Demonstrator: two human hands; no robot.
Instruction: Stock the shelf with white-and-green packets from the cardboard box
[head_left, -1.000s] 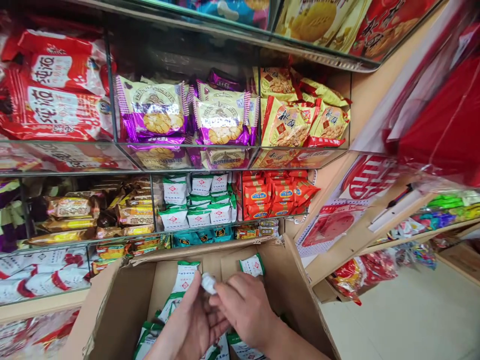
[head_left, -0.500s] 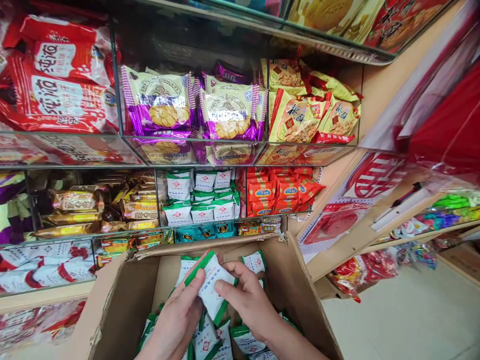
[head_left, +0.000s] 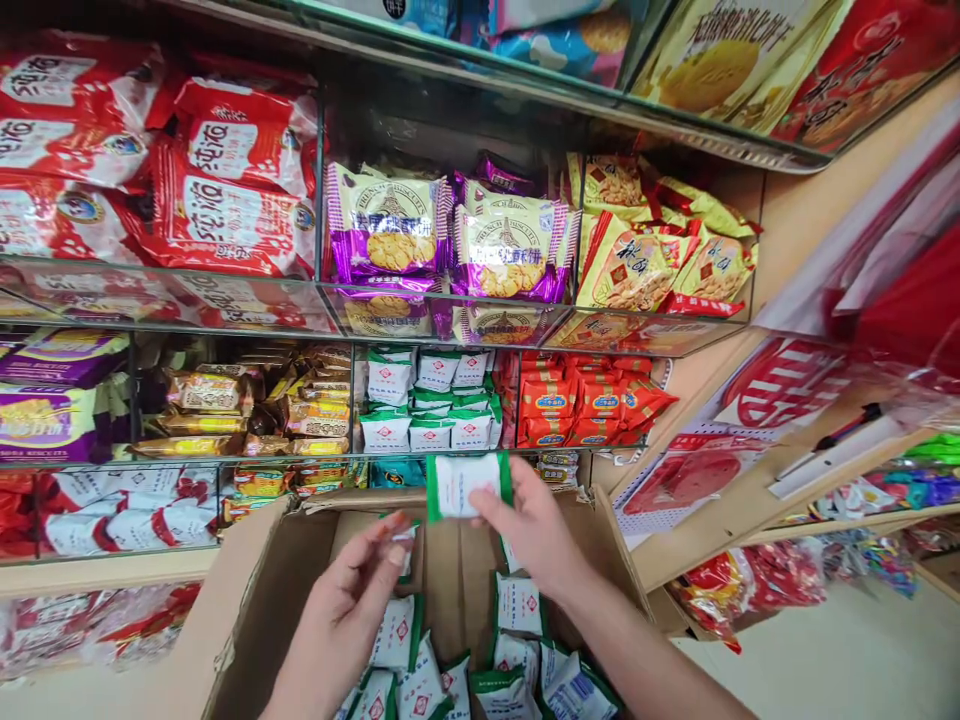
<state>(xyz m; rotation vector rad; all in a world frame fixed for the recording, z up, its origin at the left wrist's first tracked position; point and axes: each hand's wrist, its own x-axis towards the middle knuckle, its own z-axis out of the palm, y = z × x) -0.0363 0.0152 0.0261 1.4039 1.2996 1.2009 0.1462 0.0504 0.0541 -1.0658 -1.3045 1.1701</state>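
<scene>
My right hand (head_left: 536, 530) grips a small white packet with green ends (head_left: 466, 486), lifted above the back edge of an open cardboard box (head_left: 247, 590). My left hand (head_left: 352, 590) hovers over the box with loosely curled fingers and nothing in it, just left of the packet. Several more white-and-green packets (head_left: 517, 605) lie inside the box. On the glass shelf right behind, a compartment holds stacked white-and-green packets of the same kind (head_left: 427, 400).
Glass shelves (head_left: 450, 300) carry snack packs: red bags at upper left, purple biscuit bags (head_left: 390, 225) in the middle, yellow-red bags at right, orange packets (head_left: 592, 400) beside the white ones. A wooden side shelf (head_left: 750, 500) and pale floor lie to the right.
My right hand has lifted the packet out of the box toward the shelf. My left hand has let go of it and stayed low. The view shifted left.
</scene>
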